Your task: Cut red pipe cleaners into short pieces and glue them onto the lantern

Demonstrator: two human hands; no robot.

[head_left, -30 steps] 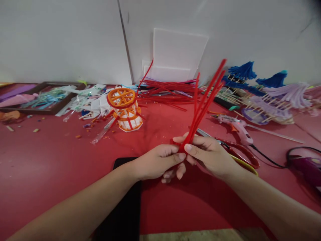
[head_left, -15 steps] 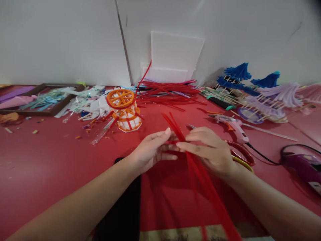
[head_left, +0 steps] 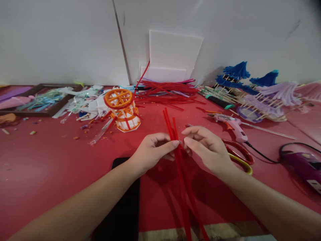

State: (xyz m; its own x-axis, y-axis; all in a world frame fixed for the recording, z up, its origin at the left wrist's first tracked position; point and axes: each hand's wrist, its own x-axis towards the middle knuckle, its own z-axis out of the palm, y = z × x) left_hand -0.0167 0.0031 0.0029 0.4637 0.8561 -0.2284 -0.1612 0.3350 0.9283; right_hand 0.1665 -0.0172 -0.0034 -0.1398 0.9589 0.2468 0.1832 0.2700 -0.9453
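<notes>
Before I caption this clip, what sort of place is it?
Probably a craft workspace: a pink glue gun, scissors and a pile of red pipe cleaners share the red table.

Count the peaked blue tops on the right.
2: the left blue top and, beside it, the right blue top, nearest the lilac strands.

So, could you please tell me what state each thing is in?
Left hand, closed on red stems.
Right hand, thumb and forefinger parted.
Red stems, bunched, spreading below the left hand.
Orange-and-white frame, standing upright.
Pink glue gun, lying on its side.
Scissors, lying down, blades mostly hidden.
Large white board, leaning on the wall.
</notes>
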